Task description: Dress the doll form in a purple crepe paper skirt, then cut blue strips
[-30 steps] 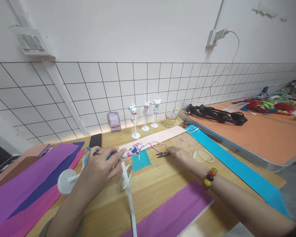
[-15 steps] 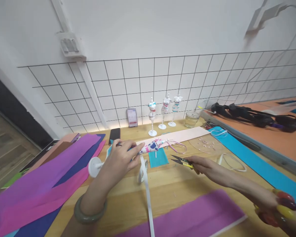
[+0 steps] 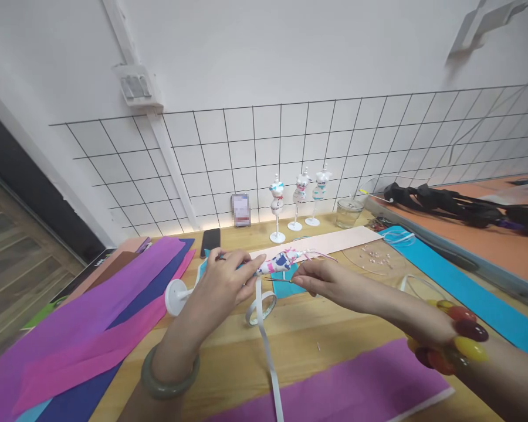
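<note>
My left hand (image 3: 229, 275) is closed around a small dress-form mannequin (image 3: 275, 264) lying on its side, wrapped in white, pink and blue patterned fabric. Its round white base (image 3: 176, 297) sticks out to the left of my wrist. From under my left fingers a narrow white ribbon (image 3: 266, 346) hangs down toward the table's front. My right hand (image 3: 314, 276) grips thread snips (image 3: 278, 280), whose thin blades point left toward the ribbon's upper end; the handles are mostly hidden by my fingers. Just below lies a roll of tape (image 3: 261, 309), and a turquoise fabric square (image 3: 286, 288) sits behind the snips.
Three small dress forms (image 3: 277, 205) stand at the back beside a glass jar (image 3: 349, 212). A phone (image 3: 210, 242) lies left of them. Folded fabrics (image 3: 92, 305) cover the left side, purple fabric (image 3: 343, 381) the front, and a blue strip (image 3: 457, 287) the right.
My right hand has moved left with the snips, bringing the blades from the right of the turquoise square to near the ribbon. My left hand keeps its hold on the mannequin. The view has shifted slightly.
</note>
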Action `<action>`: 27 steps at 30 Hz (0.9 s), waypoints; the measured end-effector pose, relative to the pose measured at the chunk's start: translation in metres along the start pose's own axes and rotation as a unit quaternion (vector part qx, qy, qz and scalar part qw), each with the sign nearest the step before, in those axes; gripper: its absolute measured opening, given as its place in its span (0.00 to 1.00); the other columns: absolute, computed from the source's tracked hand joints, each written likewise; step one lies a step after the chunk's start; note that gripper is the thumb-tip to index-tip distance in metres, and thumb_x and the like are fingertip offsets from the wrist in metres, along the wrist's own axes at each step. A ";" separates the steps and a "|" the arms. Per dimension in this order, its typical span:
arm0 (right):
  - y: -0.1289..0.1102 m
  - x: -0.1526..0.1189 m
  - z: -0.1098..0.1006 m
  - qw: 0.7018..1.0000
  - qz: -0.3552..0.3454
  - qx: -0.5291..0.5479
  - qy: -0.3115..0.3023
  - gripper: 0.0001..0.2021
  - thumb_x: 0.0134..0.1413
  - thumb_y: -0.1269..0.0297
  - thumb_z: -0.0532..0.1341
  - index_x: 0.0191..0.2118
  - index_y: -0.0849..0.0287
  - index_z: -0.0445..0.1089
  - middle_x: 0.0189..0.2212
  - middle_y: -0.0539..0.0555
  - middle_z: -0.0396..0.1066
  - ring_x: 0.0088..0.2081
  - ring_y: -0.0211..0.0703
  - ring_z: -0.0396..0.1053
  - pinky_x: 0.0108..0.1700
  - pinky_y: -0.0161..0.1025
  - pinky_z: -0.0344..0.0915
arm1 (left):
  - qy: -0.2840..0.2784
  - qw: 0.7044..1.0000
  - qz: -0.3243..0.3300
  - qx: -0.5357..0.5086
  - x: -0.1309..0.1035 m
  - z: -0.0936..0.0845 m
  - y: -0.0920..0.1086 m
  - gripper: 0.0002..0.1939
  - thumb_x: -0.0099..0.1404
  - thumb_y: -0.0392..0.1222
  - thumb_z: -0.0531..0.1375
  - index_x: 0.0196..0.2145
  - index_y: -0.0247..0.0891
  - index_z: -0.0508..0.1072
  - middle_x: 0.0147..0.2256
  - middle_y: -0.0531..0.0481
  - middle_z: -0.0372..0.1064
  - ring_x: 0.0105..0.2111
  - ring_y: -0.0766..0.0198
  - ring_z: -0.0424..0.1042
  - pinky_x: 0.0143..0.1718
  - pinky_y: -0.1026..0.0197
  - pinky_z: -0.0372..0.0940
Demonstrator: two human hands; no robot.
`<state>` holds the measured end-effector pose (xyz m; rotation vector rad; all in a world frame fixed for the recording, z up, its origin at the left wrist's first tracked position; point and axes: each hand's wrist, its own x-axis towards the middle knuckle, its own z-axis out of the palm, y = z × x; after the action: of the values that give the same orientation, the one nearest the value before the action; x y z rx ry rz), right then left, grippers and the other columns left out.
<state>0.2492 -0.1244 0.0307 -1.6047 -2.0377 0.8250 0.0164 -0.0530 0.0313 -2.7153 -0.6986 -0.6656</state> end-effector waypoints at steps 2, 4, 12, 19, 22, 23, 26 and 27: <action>-0.004 0.002 0.002 0.999 -0.003 -0.033 0.011 0.17 0.60 0.53 0.49 0.27 0.58 0.61 0.24 0.49 0.62 0.27 0.37 0.58 0.29 0.34 0.54 | -0.003 1.000 -0.001 0.008 0.000 -0.001 0.001 0.17 0.65 0.35 0.53 0.52 0.43 0.65 0.38 0.49 0.70 0.36 0.62 0.67 0.42 0.55 0.54; -0.009 0.004 0.003 0.998 -0.008 -0.065 0.025 0.17 0.60 0.54 0.49 0.26 0.58 0.62 0.23 0.49 0.63 0.27 0.37 0.58 0.28 0.34 0.53 | -0.004 1.000 0.001 0.017 0.000 -0.001 0.002 0.16 0.65 0.36 0.53 0.51 0.43 0.66 0.37 0.49 0.69 0.36 0.62 0.66 0.42 0.55 0.54; -0.023 0.008 0.010 0.992 0.011 -0.108 0.069 0.16 0.60 0.55 0.51 0.24 0.58 0.63 0.20 0.48 0.62 0.24 0.36 0.57 0.25 0.33 0.48 | -0.025 0.999 -0.005 0.027 0.000 -0.005 0.001 0.18 0.65 0.36 0.52 0.52 0.44 0.64 0.38 0.50 0.69 0.35 0.62 0.66 0.43 0.54 0.53; -0.022 0.007 0.020 0.990 0.010 -0.100 0.104 0.19 0.61 0.54 0.49 0.24 0.58 0.63 0.21 0.48 0.64 0.25 0.36 0.59 0.26 0.33 0.49 | -0.012 0.999 -0.007 0.029 -0.001 -0.002 -0.002 0.17 0.65 0.35 0.53 0.51 0.42 0.65 0.37 0.49 0.69 0.36 0.62 0.67 0.43 0.55 0.54; -0.026 0.008 0.021 0.989 0.013 -0.108 0.100 0.18 0.60 0.55 0.50 0.25 0.59 0.64 0.20 0.48 0.64 0.24 0.35 0.59 0.25 0.33 0.49 | -0.020 0.999 -0.005 0.033 -0.001 -0.002 -0.002 0.18 0.64 0.34 0.53 0.52 0.43 0.65 0.37 0.50 0.69 0.37 0.62 0.68 0.44 0.54 0.54; -0.028 0.008 0.022 0.989 0.014 -0.114 0.098 0.17 0.60 0.56 0.50 0.24 0.59 0.64 0.20 0.49 0.64 0.24 0.35 0.58 0.25 0.33 0.48 | -0.023 0.999 -0.006 0.035 -0.001 -0.003 -0.002 0.18 0.64 0.34 0.53 0.52 0.43 0.65 0.37 0.50 0.69 0.37 0.62 0.68 0.44 0.54 0.54; -0.034 0.010 0.022 0.987 0.015 -0.130 0.096 0.17 0.60 0.57 0.51 0.24 0.59 0.65 0.20 0.49 0.65 0.22 0.34 0.57 0.24 0.33 0.47 | -0.024 0.999 -0.011 0.040 -0.001 -0.005 -0.001 0.17 0.65 0.34 0.52 0.51 0.43 0.66 0.37 0.50 0.69 0.36 0.62 0.68 0.44 0.53 0.54; -0.036 0.010 0.022 0.986 0.014 -0.134 0.100 0.17 0.60 0.57 0.51 0.24 0.59 0.65 0.19 0.49 0.65 0.22 0.34 0.57 0.24 0.33 0.47 | -0.024 0.999 -0.010 0.041 -0.001 -0.006 -0.001 0.17 0.65 0.34 0.52 0.51 0.43 0.66 0.37 0.50 0.68 0.36 0.63 0.68 0.45 0.53 0.54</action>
<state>0.2065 -0.1250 0.0384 -1.7814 -2.0506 0.3919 0.0127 -0.0549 0.0358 -2.6610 -0.7494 -0.5658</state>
